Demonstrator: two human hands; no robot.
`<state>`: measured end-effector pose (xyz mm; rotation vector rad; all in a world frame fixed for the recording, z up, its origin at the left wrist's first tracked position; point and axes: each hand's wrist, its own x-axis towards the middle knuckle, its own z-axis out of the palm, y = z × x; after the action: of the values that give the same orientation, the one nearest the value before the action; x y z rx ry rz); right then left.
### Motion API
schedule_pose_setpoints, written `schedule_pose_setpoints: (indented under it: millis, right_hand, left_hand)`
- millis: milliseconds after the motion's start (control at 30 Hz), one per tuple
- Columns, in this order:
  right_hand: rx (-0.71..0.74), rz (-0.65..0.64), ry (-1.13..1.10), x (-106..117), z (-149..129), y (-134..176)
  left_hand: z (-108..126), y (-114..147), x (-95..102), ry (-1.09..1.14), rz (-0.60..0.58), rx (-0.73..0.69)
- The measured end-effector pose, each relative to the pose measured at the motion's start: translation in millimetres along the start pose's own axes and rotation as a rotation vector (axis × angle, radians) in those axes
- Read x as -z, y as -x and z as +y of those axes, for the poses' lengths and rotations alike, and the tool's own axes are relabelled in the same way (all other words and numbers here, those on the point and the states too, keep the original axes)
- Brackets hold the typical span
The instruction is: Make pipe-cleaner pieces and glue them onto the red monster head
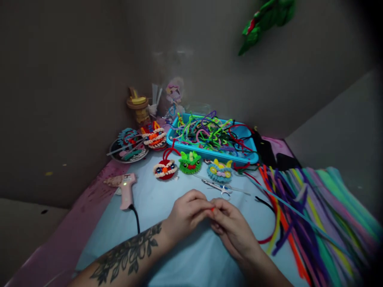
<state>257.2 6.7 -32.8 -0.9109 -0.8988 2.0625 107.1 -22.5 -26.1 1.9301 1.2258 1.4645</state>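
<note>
My left hand (191,209) and my right hand (229,221) meet above the blue table cover, fingertips pinched together. Between them shows a small orange piece (212,209), mostly hidden by the fingers; its kind cannot be made out. Just beyond the hands lie scissors (217,185) with pale handles. Behind those sit three small pipe-cleaner animal heads: a red and cream one (165,170), a green one (190,162) and a light blue and yellow one (220,170). Off to the left rests a pink hot glue gun (127,191), a small light glowing on it.
A blue tray (212,153) heaped with pipe-cleaner scraps stands at the back. Many-coloured pipe cleaners (317,215) spread over the right side. Back left are a metal bowl (128,159), an orange and cream head (154,137) and a lidded jar (139,109). The glue gun's cord (136,219) trails forward.
</note>
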Motion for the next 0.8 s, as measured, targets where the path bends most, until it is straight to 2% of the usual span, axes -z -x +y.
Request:
schedule_pose_setpoints:
  millis: [133,233,333,467,533,600,667,800]
  right_hand:
    - [-0.203,-0.165,-0.151,-2,-4,0]
    - [-0.182,-0.163,-0.101,-2,-3,-1]
    - [-0.007,-0.06,0.086,-2,-2,-2]
    - [0.388,0.1,0.504,3,-5,-1]
    - [0.638,0.112,0.76,7,-7,1]
    - [0.837,0.058,0.962,10,-9,2]
    - [0.93,0.025,1.068,12,-10,2]
    - [0.966,0.036,1.162,14,-13,0]
  left_hand:
    - [1,2,1.6,-0.07,-0.047,-0.101]
    - [0,1,1.5,-0.062,-0.06,-0.075]
    - [-1,-3,0.2,-0.012,-0.064,0.006]
    - [1,-11,-0.7,0.081,-0.134,0.286]
    - [3,-15,-0.6,0.121,-0.184,0.414]
    - [5,-17,-0.5,0.154,-0.216,0.478]
    - [5,-19,-0.7,0.206,-0.233,0.542]
    - [2,-20,-0.6,0.435,-0.246,0.78]
